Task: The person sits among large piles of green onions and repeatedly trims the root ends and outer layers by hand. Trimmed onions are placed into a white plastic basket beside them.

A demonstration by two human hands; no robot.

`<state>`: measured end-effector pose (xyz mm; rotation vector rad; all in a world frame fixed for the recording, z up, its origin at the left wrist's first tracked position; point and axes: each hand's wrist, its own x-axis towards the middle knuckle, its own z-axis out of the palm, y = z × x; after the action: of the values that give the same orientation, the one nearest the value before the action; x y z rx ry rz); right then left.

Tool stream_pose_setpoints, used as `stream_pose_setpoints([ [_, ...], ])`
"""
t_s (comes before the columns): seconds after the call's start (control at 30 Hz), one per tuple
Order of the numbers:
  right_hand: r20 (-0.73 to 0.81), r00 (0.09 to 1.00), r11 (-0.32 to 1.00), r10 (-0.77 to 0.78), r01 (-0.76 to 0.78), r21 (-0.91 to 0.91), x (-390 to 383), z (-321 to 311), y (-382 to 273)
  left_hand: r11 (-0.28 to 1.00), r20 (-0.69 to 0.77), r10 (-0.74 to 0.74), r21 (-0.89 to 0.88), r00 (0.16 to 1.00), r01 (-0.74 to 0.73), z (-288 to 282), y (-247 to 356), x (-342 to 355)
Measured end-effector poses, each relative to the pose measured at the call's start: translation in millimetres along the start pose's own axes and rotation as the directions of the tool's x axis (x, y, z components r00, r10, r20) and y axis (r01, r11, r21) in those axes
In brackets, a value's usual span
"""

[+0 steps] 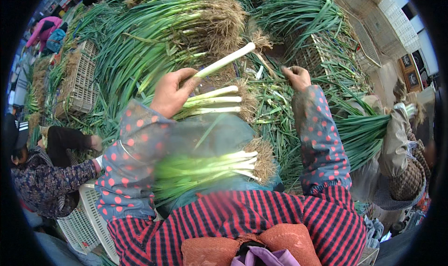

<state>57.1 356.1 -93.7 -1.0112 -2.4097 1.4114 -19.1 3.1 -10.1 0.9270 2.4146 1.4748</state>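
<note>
My left hand (177, 91) grips a single leek (224, 60), its white stalk angled up to the right and ending in a tuft of roots. My right hand (295, 78) is to the right of that stalk, fingers curled closed; what they hold, if anything, is unclear. A pale dried strip (266, 65) lies between the stalk and those fingers. Below my left hand, several trimmed leeks (226, 99) lie with roots to the right. A further bundle (238, 161) rests on the bluish plastic sheet (214, 130) over my lap, partly blurred.
Leek heaps (158, 32) and leafy scraps (273, 116) surround me. Plastic crates stand left (77, 88), lower left (93, 219) and upper right (317, 51). A co-worker (56, 182) sits at left; another (396, 158) at right has leeks. A person in pink (44, 28) bends farther back.
</note>
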Motion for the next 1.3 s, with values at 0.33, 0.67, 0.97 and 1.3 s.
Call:
stream_pose_setpoints([
  [0.33,0.583,0.774,0.576,-0.249,-0.365,0.731,-55,25,-73,0.988,0.17,-0.09,-0.11,0.981,0.11,6,-12,6],
  [0.67,0.593,0.697,0.901,-0.403,0.415,0.124,-54,14,-27,0.994,0.404,-0.088,0.094,0.91,0.055,-14,-3,-15],
  [0.97,0.275,0.826,0.364,-0.493,0.483,-0.797,6,1,12,0.779,0.219,0.2,0.555,0.955,-0.291,-18,-27,-50],
  [1.3,0.636,0.566,0.319,-0.525,0.823,-0.469,18,192,-71,0.715,0.162,0.209,0.648,0.964,-0.264,18,-71,-60],
])
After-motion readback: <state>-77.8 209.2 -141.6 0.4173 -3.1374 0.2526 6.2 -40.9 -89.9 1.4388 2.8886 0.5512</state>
